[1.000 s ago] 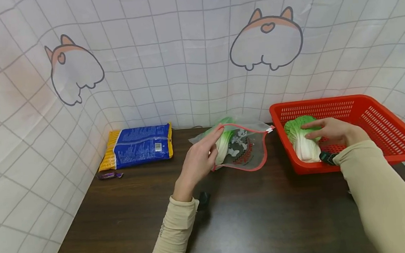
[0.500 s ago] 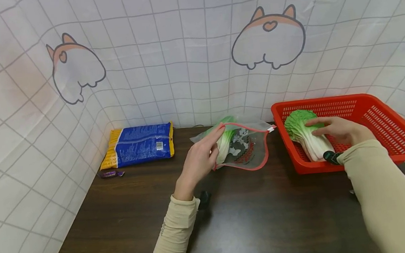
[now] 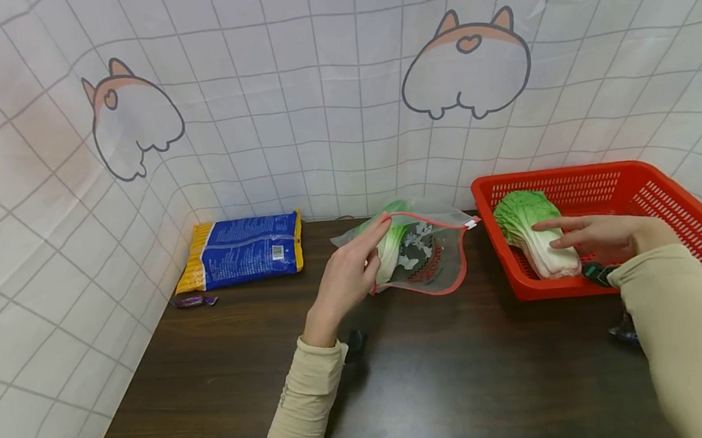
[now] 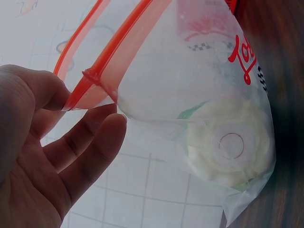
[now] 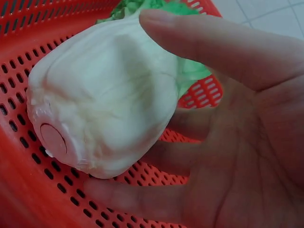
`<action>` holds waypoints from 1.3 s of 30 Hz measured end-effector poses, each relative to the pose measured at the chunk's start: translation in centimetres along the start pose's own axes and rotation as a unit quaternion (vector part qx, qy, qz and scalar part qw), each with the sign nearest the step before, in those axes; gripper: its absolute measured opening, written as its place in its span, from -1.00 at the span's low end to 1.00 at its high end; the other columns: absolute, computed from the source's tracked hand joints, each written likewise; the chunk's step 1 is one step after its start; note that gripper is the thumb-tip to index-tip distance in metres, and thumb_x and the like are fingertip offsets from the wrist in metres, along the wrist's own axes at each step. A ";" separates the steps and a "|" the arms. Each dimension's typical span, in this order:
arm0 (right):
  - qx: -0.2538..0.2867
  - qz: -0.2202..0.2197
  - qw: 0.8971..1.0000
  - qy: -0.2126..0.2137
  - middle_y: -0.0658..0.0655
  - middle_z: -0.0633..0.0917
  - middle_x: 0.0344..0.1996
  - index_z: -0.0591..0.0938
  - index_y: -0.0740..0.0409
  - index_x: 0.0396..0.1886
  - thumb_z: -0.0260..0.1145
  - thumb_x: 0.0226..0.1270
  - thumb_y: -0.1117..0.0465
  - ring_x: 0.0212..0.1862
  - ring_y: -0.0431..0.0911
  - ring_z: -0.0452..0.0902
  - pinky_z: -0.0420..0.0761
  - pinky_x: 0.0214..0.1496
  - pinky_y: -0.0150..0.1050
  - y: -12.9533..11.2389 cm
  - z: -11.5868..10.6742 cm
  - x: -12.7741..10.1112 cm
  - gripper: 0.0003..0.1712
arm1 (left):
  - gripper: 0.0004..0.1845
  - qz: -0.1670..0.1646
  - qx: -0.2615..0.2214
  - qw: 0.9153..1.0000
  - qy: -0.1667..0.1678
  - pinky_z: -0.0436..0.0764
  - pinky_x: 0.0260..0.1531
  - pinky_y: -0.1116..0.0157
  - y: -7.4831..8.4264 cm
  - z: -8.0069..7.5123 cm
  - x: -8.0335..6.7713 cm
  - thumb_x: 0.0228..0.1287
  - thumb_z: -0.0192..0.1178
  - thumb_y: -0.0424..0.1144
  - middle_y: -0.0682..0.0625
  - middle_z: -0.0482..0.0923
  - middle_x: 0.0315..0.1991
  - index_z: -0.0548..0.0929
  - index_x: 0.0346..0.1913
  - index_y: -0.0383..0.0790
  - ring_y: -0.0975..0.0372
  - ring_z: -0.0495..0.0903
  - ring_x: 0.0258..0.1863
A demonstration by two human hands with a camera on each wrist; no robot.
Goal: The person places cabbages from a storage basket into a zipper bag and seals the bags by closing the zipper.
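My left hand (image 3: 355,267) pinches the red zip rim of a clear printed bag (image 3: 438,267) and holds its mouth up off the table. In the left wrist view my thumb and fingers (image 4: 90,137) pinch that rim, and the bag (image 4: 199,80) holds a cabbage (image 4: 228,147) seen from its round white base. The same cabbage (image 3: 388,247) shows green and white through the plastic. My right hand (image 3: 596,237) lies in the red basket (image 3: 666,211) against a second cabbage (image 3: 531,232). In the right wrist view the hand (image 5: 228,142) has a straight thumb over the cabbage (image 5: 109,95) and straight fingers under it.
A blue and yellow packet (image 3: 242,249) lies flat at the table's back left, with a small purple wrapper (image 3: 193,301) in front of it. The dark wooden table (image 3: 462,375) ends at a white gridded curtain behind and on the left. The basket stands at the right edge.
The cabbage in the basket has been tipped from upright to lying with its base toward me. My right hand slid right, off its top. The left hand and bag stayed put.
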State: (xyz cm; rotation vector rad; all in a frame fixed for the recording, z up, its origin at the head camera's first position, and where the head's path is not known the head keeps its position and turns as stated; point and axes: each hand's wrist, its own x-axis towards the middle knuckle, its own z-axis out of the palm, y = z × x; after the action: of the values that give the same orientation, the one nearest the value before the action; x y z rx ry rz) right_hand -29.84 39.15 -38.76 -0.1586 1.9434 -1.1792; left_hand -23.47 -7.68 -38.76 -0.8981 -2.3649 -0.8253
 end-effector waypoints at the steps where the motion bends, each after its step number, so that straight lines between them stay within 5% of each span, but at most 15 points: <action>1: 0.000 0.002 1.000 -0.005 0.38 -0.29 0.49 -0.11 0.00 0.58 0.08 0.52 0.12 0.43 0.41 -0.33 0.05 0.37 0.34 0.0 0.0 0.0 -0.19 | -0.46 0.000 0.000 1.000 0.000 0.19 -0.63 0.38 0.0 0.0 0.0 0.35 0.01 -0.49 0.05 0.35 0.39 0.44 0.39 -0.18 0.30 0.08 -0.68; 3: -0.007 0.002 1.000 -0.006 0.37 -0.31 0.49 -0.13 0.00 0.59 0.06 0.53 0.10 0.43 0.39 -0.32 0.08 0.35 0.34 -0.2 0.0 0.0 -0.19 | -0.46 0.002 -0.001 1.000 0.001 0.19 -0.63 0.38 0.0 0.0 0.0 0.35 0.01 -0.49 0.04 0.35 0.39 0.44 0.39 -0.18 0.31 0.07 -0.69; 6: -0.007 0.006 1.000 0.024 0.36 -0.13 0.47 -0.02 0.01 0.58 0.09 0.52 0.07 0.34 0.30 0.04 0.36 0.26 0.18 -0.6 0.1 -0.1 -0.22 | -0.45 0.003 -0.001 1.000 0.002 0.19 -0.62 0.38 0.1 0.0 0.0 0.35 0.00 -0.50 0.03 0.36 0.38 0.44 0.39 -0.18 0.31 0.08 -0.68; 11: -0.027 0.012 0.998 0.055 0.33 0.28 0.21 0.24 0.00 0.48 0.16 0.48 0.11 -0.19 0.04 0.54 0.63 -0.16 -0.11 -1.7 -0.1 -0.7 -0.37 | -0.45 0.001 0.000 1.000 0.002 0.20 -0.61 0.37 0.0 0.0 0.1 0.34 0.00 -0.50 0.03 0.36 0.38 0.44 0.38 -0.18 0.29 0.09 -0.67; 18: -0.092 -0.010 0.991 0.101 0.25 0.48 -0.18 0.45 -0.16 0.30 0.17 0.48 0.09 -0.45 -0.01 0.54 0.66 -0.34 -0.12 -3.2 -0.2 -2.6 -0.57 | -0.43 -0.004 -0.003 1.000 -0.001 0.22 -0.60 0.37 0.0 0.0 0.1 0.36 -0.01 -0.49 0.03 0.35 0.39 0.41 0.41 -0.13 0.27 0.13 -0.63; 25: -0.093 -0.058 0.975 0.193 0.23 0.50 -0.11 0.48 0.01 0.29 0.17 0.49 0.05 -0.37 0.02 0.56 0.66 -0.29 -0.09 -4.1 0.6 -4.6 -0.56 | -0.44 -0.006 -0.001 1.000 0.000 0.24 -0.59 0.36 0.1 0.0 0.2 0.35 0.01 -0.50 0.03 0.37 0.38 0.43 0.39 -0.15 0.25 0.18 -0.61; 33: -0.077 -0.108 0.954 0.269 0.04 0.52 -0.12 0.51 -0.40 0.06 0.15 0.50 0.01 -0.34 -0.02 0.57 0.65 -0.30 -0.12 -5.2 2.4 -5.6 -0.78 | -0.43 -0.012 -0.001 1.000 -0.005 0.22 -0.59 0.37 0.1 0.1 0.1 0.36 -0.01 -0.49 0.05 0.34 0.39 0.40 0.42 -0.12 0.27 0.17 -0.61; 39: -0.035 -0.146 0.937 0.315 -0.07 0.57 -0.22 0.52 -0.33 0.16 0.13 0.50 0.00 -0.31 -0.11 0.55 0.66 -0.27 -0.22 -5.4 4.9 -5.9 -0.71 | -0.44 -0.011 -0.003 1.000 -0.004 0.21 -0.61 0.39 0.1 0.1 0.1 0.37 -0.01 -0.48 0.05 0.35 0.39 0.41 0.41 -0.12 0.28 0.12 -0.66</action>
State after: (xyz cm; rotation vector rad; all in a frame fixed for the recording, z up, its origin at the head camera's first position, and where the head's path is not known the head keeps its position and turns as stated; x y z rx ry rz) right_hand -24.20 35.70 -32.10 -0.1176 2.5920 -1.4803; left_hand -23.51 -7.50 -38.72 -0.8805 -2.3845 -0.8402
